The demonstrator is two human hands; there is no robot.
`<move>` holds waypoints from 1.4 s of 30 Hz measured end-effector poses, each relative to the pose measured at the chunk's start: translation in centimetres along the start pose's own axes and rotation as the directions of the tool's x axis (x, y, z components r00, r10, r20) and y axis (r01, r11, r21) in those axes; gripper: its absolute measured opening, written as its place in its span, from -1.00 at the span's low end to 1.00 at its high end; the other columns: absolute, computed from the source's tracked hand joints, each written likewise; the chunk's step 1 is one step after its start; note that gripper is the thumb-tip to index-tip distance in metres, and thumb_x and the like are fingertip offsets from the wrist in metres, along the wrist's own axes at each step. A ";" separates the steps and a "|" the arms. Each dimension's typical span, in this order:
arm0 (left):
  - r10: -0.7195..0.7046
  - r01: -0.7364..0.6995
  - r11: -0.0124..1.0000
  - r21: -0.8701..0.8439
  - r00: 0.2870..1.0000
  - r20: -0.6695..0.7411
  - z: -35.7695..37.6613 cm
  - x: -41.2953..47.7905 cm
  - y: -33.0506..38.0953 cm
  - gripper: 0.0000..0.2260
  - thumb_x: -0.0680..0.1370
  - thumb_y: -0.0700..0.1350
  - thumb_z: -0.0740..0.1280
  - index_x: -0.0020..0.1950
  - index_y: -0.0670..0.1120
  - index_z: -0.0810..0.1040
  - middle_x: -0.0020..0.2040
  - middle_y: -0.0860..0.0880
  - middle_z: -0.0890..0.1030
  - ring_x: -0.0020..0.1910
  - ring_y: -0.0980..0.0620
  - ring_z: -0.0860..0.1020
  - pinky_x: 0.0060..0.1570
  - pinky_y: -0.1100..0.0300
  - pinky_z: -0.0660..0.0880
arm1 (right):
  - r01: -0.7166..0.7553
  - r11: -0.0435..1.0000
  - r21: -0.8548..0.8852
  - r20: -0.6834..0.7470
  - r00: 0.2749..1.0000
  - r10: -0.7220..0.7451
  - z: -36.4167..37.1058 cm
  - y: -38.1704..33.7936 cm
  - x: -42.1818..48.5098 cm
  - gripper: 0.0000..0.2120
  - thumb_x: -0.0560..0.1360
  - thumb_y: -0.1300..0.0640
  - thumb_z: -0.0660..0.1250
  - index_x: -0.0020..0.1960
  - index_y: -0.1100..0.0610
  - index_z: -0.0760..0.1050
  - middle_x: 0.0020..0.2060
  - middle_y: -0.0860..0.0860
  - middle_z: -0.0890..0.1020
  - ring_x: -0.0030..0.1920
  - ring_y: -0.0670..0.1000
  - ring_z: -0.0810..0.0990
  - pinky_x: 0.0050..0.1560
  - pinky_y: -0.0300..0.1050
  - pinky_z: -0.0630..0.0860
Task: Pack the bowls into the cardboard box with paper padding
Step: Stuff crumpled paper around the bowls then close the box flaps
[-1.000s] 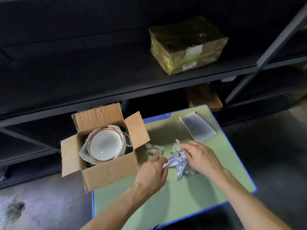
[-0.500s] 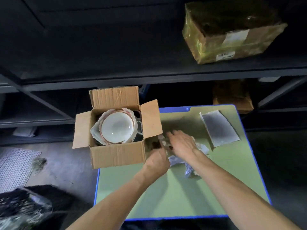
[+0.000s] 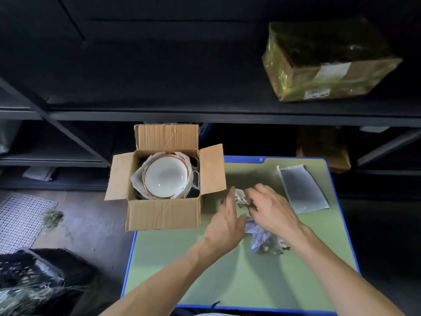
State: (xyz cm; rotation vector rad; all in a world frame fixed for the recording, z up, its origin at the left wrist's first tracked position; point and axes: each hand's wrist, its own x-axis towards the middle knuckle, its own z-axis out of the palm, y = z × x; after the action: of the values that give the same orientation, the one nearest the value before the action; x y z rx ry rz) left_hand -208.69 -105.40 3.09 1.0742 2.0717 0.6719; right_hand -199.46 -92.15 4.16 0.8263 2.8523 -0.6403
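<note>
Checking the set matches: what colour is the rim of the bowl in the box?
White bowl with a reddish-brown rim, head view.

An open cardboard box (image 3: 163,215) sits at the green mat's (image 3: 250,281) far left corner with a white bowl (image 3: 166,179) inside. Mid-mat, the right hand (image 3: 273,208) grips crumpled paper (image 3: 262,240), and the left hand (image 3: 224,221) is straight-fingered alongside.

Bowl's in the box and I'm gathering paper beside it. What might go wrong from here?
1. The cardboard box sits at the table's left corner and seems to overhang the edge; pushing padding in from the right could slide it off.
2. Dark gaps show between the bowl and the box's right wall; left unfilled, the bowl may shift.
3. The raised right flap stands between the opening and the paper wad gripped by the right hand; it could snag.
</note>
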 end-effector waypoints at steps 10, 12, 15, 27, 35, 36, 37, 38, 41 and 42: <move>-0.007 -0.050 0.906 -0.419 0.991 -0.133 -4.6 -3.3 4.9 -0.74 0.62 0.23 0.18 0.05 0.05 0.36 -0.22 -0.05 0.66 -0.33 0.00 0.66 -0.21 -0.08 0.60 | 0.134 0.970 0.202 -0.091 0.989 -0.118 -6.4 -2.2 -3.0 -0.68 0.49 0.22 0.38 0.18 -0.09 0.53 0.02 -0.21 0.46 0.06 -0.17 0.47 -0.01 -0.10 0.51; -0.042 -0.060 0.872 -0.486 0.980 -0.195 -6.3 -3.4 4.7 -0.83 0.65 0.11 0.22 -0.01 0.03 0.38 -0.28 -0.05 0.63 -0.36 -0.05 0.64 -0.30 -0.12 0.60 | 0.169 0.961 0.219 -0.123 0.982 -0.145 -6.9 -3.8 -2.5 -0.70 0.51 0.18 0.37 0.19 -0.10 0.53 0.02 -0.20 0.46 0.04 -0.16 0.47 0.00 -0.15 0.49; -0.080 -0.100 0.837 -0.538 0.950 -0.301 -8.7 -3.8 3.8 -0.89 0.65 -0.07 0.25 -0.05 -0.06 0.42 -0.34 -0.10 0.58 -0.39 -0.04 0.59 -0.41 -0.01 0.56 | 0.229 0.951 0.210 -0.171 0.966 -0.195 -7.0 -5.9 -1.3 -0.67 0.50 0.14 0.40 0.24 -0.09 0.53 0.09 -0.19 0.41 0.07 -0.16 0.44 0.03 -0.21 0.45; -0.067 -0.017 0.987 -0.159 0.858 -0.509 -17.4 -4.2 -6.5 -0.87 0.65 0.05 0.21 0.12 0.07 0.51 0.02 0.17 0.58 -0.08 0.16 0.54 -0.14 0.36 0.44 | 0.313 0.947 0.069 -0.126 0.945 -0.303 -3.8 -14.7 7.7 -0.71 0.57 0.14 0.31 0.28 -0.01 0.51 0.16 -0.11 0.62 0.13 -0.01 0.43 0.05 0.00 0.48; -0.036 0.210 0.943 0.259 0.835 -0.549 -18.8 -0.4 -12.5 -0.84 0.60 -0.05 0.23 0.01 -0.09 0.54 0.01 0.07 0.30 0.12 0.02 0.40 -0.20 0.23 0.35 | 0.327 0.943 -0.057 -0.122 0.935 -0.332 -3.0 -17.1 11.9 -0.74 0.58 0.21 0.27 0.25 0.04 0.55 0.11 -0.08 0.50 0.09 0.00 0.51 -0.10 -0.10 0.43; -0.036 0.217 0.938 0.270 0.836 -0.547 -18.8 0.0 -12.6 -0.83 0.61 -0.05 0.22 -0.02 -0.09 0.56 0.00 0.07 0.30 0.12 0.02 0.40 -0.21 0.25 0.34 | 0.323 0.942 -0.091 -0.126 0.935 -0.333 -3.0 -17.4 12.3 -0.74 0.58 0.20 0.27 0.23 0.01 0.55 0.10 -0.10 0.52 0.11 -0.02 0.49 -0.12 -0.09 0.43; -0.040 0.221 0.937 0.271 0.839 -0.543 -18.8 0.2 -12.8 -0.79 0.63 -0.05 0.20 -0.03 -0.09 0.59 -0.01 0.06 0.30 0.09 0.03 0.40 -0.21 0.25 0.35 | 0.323 0.939 -0.121 -0.134 0.932 -0.338 -2.9 -17.7 12.6 -0.73 0.58 0.20 0.26 0.22 -0.02 0.56 0.08 -0.13 0.53 0.13 -0.03 0.47 -0.14 -0.09 0.43; -0.043 0.216 0.939 0.267 0.845 -0.533 -18.8 0.3 -13.0 -0.76 0.64 -0.05 0.18 -0.02 -0.09 0.61 -0.01 0.06 0.29 0.05 0.03 0.40 -0.21 0.23 0.35 | 0.329 0.933 -0.147 -0.148 0.925 -0.350 -2.8 -17.9 13.0 -0.73 0.56 0.22 0.27 0.19 -0.03 0.57 0.06 -0.14 0.55 0.13 -0.04 0.45 -0.15 -0.08 0.45; -0.032 0.150 0.969 0.194 0.863 -0.505 -18.5 -0.2 -13.6 -0.72 0.62 -0.01 0.11 0.07 -0.04 0.59 -0.01 0.09 0.23 -0.06 0.10 0.32 -0.18 0.25 0.34 | 0.361 0.913 -0.192 -0.193 0.898 -0.395 -2.5 -19.1 14.2 -0.70 0.50 0.30 0.31 0.12 0.00 0.61 0.01 -0.14 0.62 0.07 0.00 0.44 -0.14 -0.05 0.50; -0.043 0.127 0.983 0.135 0.865 -0.499 -18.5 -0.5 -13.7 -0.72 0.62 0.00 0.09 0.08 0.00 0.58 -0.01 0.11 0.23 -0.09 0.13 0.31 -0.19 0.30 0.30 | 0.368 0.908 -0.202 -0.196 0.893 -0.405 -2.5 -19.6 14.7 -0.69 0.49 0.32 0.31 0.12 0.00 0.60 0.01 -0.14 0.62 0.07 0.01 0.44 -0.14 -0.05 0.51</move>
State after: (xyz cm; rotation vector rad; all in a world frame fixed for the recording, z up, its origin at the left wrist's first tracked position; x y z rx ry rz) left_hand -229.37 -115.31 5.08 0.9587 2.6413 0.8074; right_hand -222.28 -98.89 10.50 0.3213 3.2671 -0.3560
